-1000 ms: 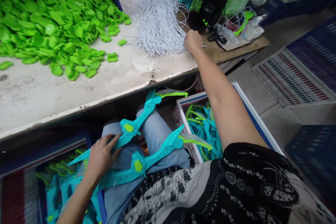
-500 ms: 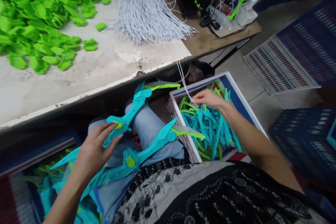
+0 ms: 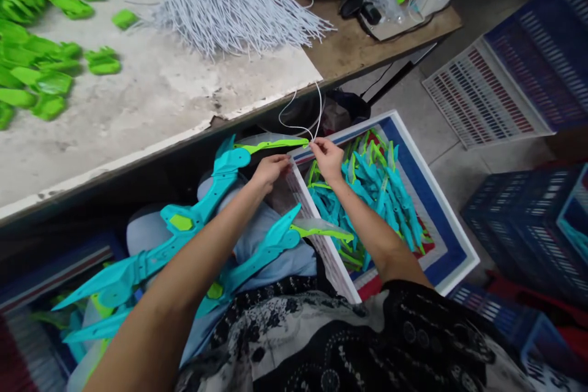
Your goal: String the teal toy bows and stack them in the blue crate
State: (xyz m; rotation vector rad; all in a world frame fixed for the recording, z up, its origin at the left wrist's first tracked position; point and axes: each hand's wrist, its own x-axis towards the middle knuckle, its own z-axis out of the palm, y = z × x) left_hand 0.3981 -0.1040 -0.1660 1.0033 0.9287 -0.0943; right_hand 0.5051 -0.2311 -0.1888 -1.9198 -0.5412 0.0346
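My right hand pinches a white cord at the lime-green tip of a turquoise toy bow. The cord loops up toward the table edge. Just below that tip, my left hand has its fingers drawn together; whatever lies between them, if anything, is hidden. This bow rests across my knees. A second turquoise bow lies nearer my body, partly covered by my left forearm. Both bows carry green hexagonal pieces and clear strips along their green ends.
At my right stands a crate heaped with turquoise and green bows. On the table lie a bundle of white cords and loose green parts. Blue crates stand farther right. More bows lie at lower left.
My left hand has let go of the bow's middle and moved right to its green tip. My right hand has brought the cord left to that tip. The view has shifted.
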